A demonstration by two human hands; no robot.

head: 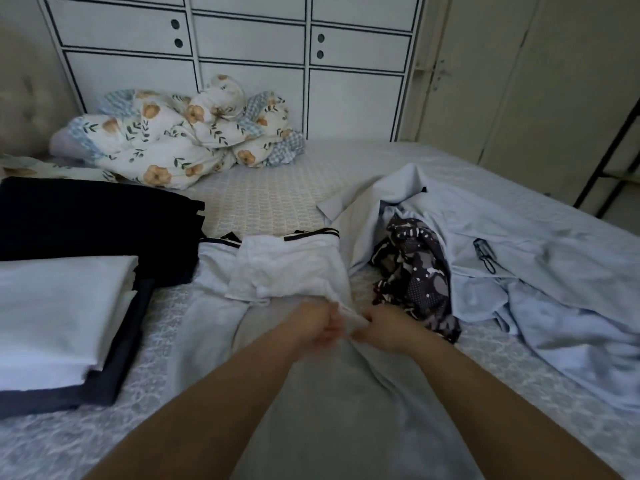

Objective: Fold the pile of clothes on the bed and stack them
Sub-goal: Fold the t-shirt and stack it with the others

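Near the middle of the grey patterned bed sheet (277, 199), head view: both hands are meeting over a pale white garment with dark-striped trim (287, 271), which is lying spread flat, trim edge toward the far side. Left hand (320, 329) and right hand (386, 327) are each pinching a thin white strip of the garment's fabric, possibly a drawstring; motion blur is hiding the exact finger positions.

To the left, a folded white cloth (59, 313) is sitting on folded dark navy garments (90, 216), forming the stack. To the right, a crumpled light blue shirt (519, 265) and a dark patterned black-and-white garment (412, 271) are waiting unfolded, the latter just beside the right hand. A bunched floral quilt (180, 140) is lying at the far side.

Risks, as judged:
- Pulling the strip hard is likely to drag and wrinkle the flattened garment.
- The right forearm is passing close to the patterned garment; a sweep could tangle it in the fold.
- The white cloth is overhanging the near navy layer; a bump could tip the stack.
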